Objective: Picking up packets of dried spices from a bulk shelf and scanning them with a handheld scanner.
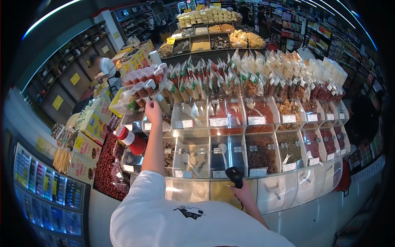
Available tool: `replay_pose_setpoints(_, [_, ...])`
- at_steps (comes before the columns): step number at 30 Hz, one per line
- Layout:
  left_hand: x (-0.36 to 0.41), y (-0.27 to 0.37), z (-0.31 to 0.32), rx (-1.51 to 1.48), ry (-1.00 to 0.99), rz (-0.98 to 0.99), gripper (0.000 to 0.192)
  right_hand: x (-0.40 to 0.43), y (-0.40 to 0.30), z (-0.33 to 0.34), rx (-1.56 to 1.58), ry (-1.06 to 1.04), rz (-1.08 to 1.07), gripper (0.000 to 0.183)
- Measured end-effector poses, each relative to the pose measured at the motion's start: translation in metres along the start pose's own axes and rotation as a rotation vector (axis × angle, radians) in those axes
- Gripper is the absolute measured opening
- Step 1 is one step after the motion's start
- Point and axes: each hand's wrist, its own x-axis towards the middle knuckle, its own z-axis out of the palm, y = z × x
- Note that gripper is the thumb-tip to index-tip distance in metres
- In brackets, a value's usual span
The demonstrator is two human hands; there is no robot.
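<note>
My left hand (153, 110) reaches forward with its fingers curled, beside a clear labelled bag (161, 100) and just below a group of lidded plastic jars (149, 87). Whether it grips the bag's edge cannot be made out. In my right hand (243, 192) is a black handheld barcode scanner (235, 176), held low over the front of the bins. Clear-lidded bulk bins (191, 115) hold dried goods in tiers before me. Inside one dark bin lies a white scoop (222, 154). A red shaker-topped container (130, 139) stands tilted in view left of my forearm.
Rows of packed bags (213, 77) stand along the back of the bins. Red dates (108, 173) fill a section at the left. A co-worker (106, 72) bends over goods farther left. Behind is another display (200, 46); shelves (321, 34) line the right.
</note>
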Motion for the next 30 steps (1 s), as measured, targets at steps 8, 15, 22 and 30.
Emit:
replay_pose_setpoints(8, [-0.177, 0.005, -0.140, -0.546, -0.292, -0.642, 0.008, -0.020, -0.002, 0.019, 0.032, -0.090, -0.083, 0.037])
replay_pose_setpoints(15, [-0.216, 0.029, -0.234, -0.613, -0.389, -0.851, 0.006, -0.044, 0.000, 0.057, -0.162, -0.150, -0.372, 0.032])
replay_pose_setpoints(22, [-0.212, 0.069, -0.290, -1.978, -0.835, -1.157, 0.024, -0.097, -0.035, 0.078, -0.212, -0.323, -0.189, 0.037])
replay_pose_setpoints(30, [-0.246, 0.081, -0.323, -1.779, -1.069, -1.171, 0.030, -0.180, -0.092, 0.086, -0.046, -0.621, -0.494, 0.043])
